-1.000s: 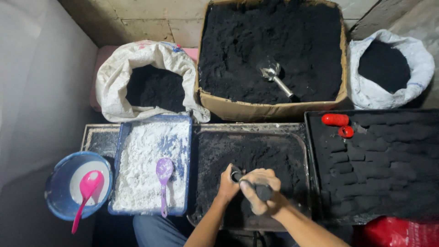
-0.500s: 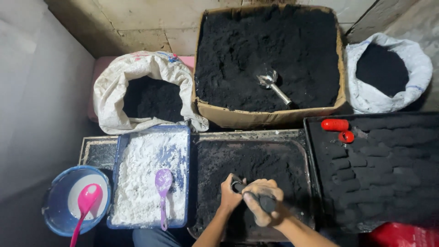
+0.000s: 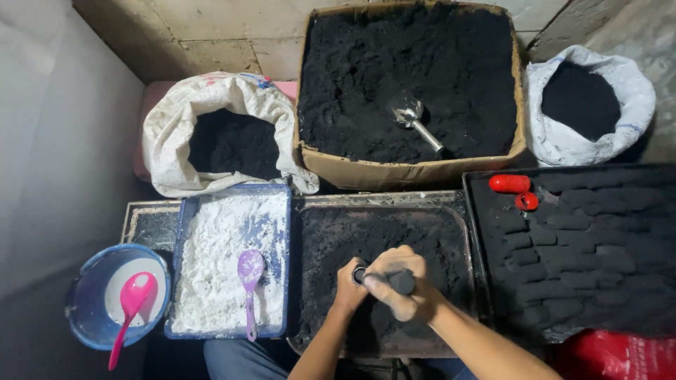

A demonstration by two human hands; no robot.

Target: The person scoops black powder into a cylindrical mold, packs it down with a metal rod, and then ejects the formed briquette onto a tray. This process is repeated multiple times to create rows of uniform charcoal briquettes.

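Note:
Both my hands meet over the middle metal tray [image 3: 451, 211], which holds black powder. My right hand [image 3: 398, 281] is wrapped around a dark cylindrical tool [image 3: 403, 282] lying sideways. My left hand [image 3: 348, 287] grips the tool's round open end [image 3: 359, 274]. The tool's middle is hidden by my fingers. To the right, a black tray [image 3: 479, 211] carries rows of pressed dark blocks [image 3: 584, 253] and two red cylinders [image 3: 510, 184].
A blue tray [image 3: 184, 232] of white powder with a purple spoon [image 3: 249, 281] lies left; a blue bowl [image 3: 84, 309] with a pink spoon [image 3: 130, 309] sits beyond it. Behind stand a cardboard box [image 3: 408, 169] of black powder with a metal scoop [image 3: 412, 116], and two white sacks [image 3: 232, 105] [image 3: 627, 98].
The view has shifted a little. My hands stay together on the tool over the middle tray, turned slightly and sitting a bit lower in the frame.

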